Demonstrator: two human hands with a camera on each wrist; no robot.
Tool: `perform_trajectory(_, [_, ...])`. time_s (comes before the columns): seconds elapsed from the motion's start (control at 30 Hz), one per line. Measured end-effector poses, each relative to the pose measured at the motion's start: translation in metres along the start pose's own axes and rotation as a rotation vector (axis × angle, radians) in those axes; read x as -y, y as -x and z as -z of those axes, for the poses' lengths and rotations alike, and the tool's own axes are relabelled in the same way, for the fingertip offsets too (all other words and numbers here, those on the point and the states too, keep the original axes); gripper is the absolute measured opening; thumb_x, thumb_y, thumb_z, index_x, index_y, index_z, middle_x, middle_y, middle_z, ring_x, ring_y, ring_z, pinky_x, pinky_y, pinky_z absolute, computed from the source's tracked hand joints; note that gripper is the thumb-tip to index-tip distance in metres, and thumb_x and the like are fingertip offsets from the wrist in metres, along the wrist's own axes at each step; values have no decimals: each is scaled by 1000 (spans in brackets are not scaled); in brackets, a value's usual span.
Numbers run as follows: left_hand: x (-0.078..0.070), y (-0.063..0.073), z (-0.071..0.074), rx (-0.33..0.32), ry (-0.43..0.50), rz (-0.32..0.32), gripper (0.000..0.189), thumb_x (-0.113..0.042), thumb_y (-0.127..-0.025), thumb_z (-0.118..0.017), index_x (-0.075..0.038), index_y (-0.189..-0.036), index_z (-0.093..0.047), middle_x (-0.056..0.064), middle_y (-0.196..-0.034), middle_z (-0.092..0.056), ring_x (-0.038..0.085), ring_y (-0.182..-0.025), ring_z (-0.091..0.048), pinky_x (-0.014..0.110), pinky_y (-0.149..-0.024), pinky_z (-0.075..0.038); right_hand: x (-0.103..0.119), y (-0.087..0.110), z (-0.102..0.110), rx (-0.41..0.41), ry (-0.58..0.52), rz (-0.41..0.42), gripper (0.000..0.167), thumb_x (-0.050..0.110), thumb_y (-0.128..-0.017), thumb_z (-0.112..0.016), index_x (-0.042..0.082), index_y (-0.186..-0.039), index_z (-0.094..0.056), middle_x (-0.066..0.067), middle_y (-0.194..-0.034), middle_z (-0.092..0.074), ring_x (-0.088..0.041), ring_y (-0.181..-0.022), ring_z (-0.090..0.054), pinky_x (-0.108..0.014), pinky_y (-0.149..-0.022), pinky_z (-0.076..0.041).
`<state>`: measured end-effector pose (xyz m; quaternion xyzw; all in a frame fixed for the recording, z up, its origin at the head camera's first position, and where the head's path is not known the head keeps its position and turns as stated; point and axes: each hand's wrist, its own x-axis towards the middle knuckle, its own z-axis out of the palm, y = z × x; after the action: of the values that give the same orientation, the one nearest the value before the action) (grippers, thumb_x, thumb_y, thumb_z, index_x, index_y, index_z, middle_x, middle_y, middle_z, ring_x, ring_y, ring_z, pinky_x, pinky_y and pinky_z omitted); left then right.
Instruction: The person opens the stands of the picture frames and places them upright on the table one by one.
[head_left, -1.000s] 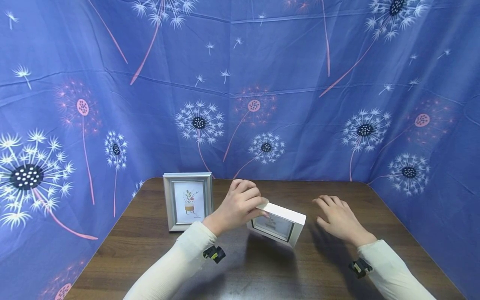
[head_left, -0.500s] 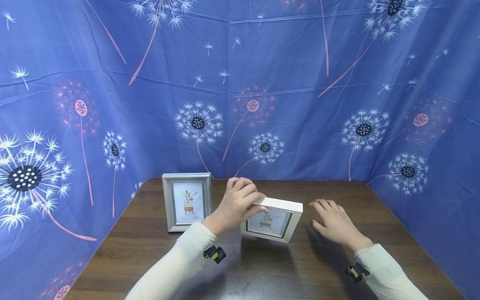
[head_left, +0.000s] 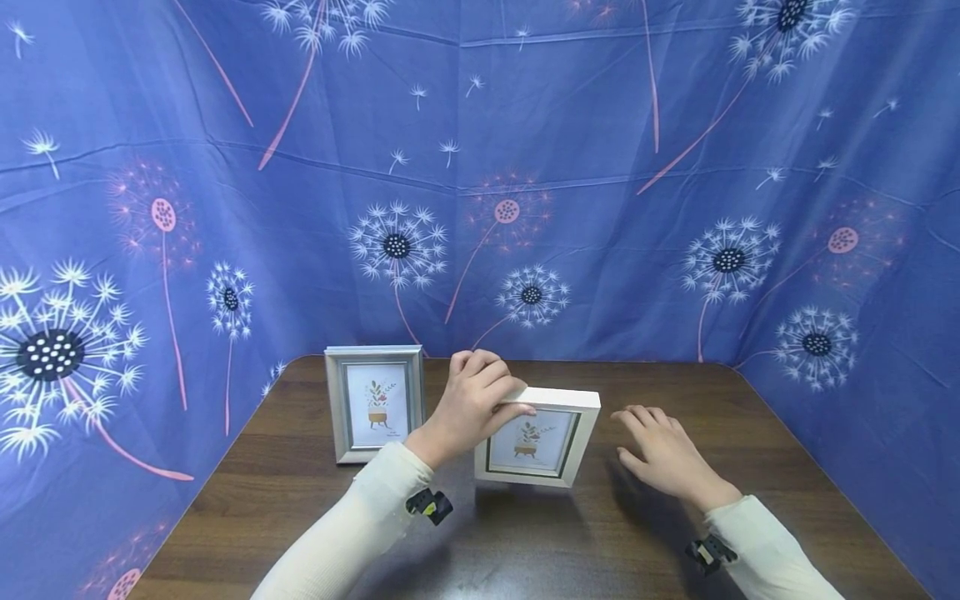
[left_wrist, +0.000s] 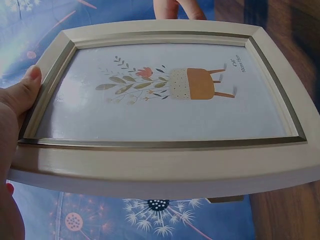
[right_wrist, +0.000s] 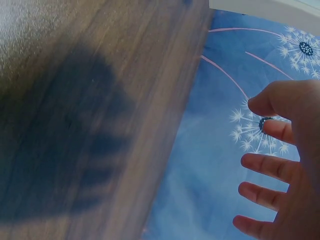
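Note:
My left hand (head_left: 474,407) grips a cream picture frame (head_left: 587,433) by its top left corner, thumb on the front and fingers behind. The frame leans back a little, its lower edge close over the table, its shadow beneath. In the left wrist view the thumb (left_wrist: 31,82) presses on the cream border, and the picture of flowers in an orange-footed pot shows behind glass. To the right of the frame hovers my right hand (head_left: 671,454), fingers spread and holding nothing. The right wrist view shows its loosely bent fingers (right_wrist: 262,194) apart from the frame's edge.
A silver picture frame (head_left: 339,408) with a similar print stands upright on the brown wooden table (head_left: 270,517), left of my left hand. Blue cloth (head_left: 600,233) with dandelion prints hangs behind the table and at both sides.
The cream frame has turned more upright and shifted slightly left, so its picture faces me more. My right hand has drifted a little left and down. The silver frame stays put.

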<state>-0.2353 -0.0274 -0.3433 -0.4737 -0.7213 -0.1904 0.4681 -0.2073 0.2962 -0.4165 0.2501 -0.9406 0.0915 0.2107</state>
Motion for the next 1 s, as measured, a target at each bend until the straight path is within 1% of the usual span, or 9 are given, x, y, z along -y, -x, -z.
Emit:
perform_trajectory(0.2, [1, 1, 0, 7, -6, 26, 27, -40, -83, -73, -15, -92, -70, -5, -84, -60, 19, -93, -53, 44, -87, -36, 5, 4, -2, 33, -10, -18, 45, 16, -83, -72, 4, -124, -59, -20, -122, -59, -42, -111, -55, -63, -86, -43])
perform_trajectory(0.37, [3, 1, 0, 10, -3, 42, 27, -40, -82, -74, -15, -91, -70, -5, -84, -60, 19, -93, -53, 44, -87, -35, 9, 6, -3, 45, -12, -9, 46, 15, -83, -72, 3, -126, -58, -19, -123, -59, -42, -112, -54, -63, -88, -42])
perform_trajectory(0.5, [3, 2, 0, 18, 3, 61, 26, -39, -81, -75, -15, -91, -70, -5, -84, -60, 19, -93, -53, 45, -87, -36, 13, 8, -5, 42, -39, 5, 52, 17, -82, -74, 2, -128, -55, -16, -125, -59, -39, -113, -54, -60, -89, -42])
perform_trajectory(0.63, [4, 2, 0, 28, 7, 79, 27, -39, -81, -75, -15, -90, -70, -5, -85, -61, 19, -94, -53, 45, -88, -36, 16, 9, -9, 19, -58, 38, 59, 20, -78, -78, 2, -129, -53, -14, -125, -59, -37, -112, -55, -57, -88, -43])
perform_trajectory(0.73, [5, 2, 0, 33, 11, 87, 26, -39, -82, -74, -14, -90, -70, -4, -86, -61, 19, -94, -52, 45, -87, -35, 19, 10, -11, 14, -63, 55, 61, 21, -77, -79, 3, -129, -53, -13, -124, -59, -35, -111, -55, -56, -88, -44])
perform_trajectory(1.0, [6, 2, -2, 38, 21, 96, 25, -38, -83, -74, -15, -91, -70, -4, -86, -61, 20, -94, -52, 45, -88, -34, 28, 11, -15, 70, -89, 48, 64, 26, -77, -79, 3, -131, -52, -12, -127, -58, -34, -114, -54, -57, -92, -43])
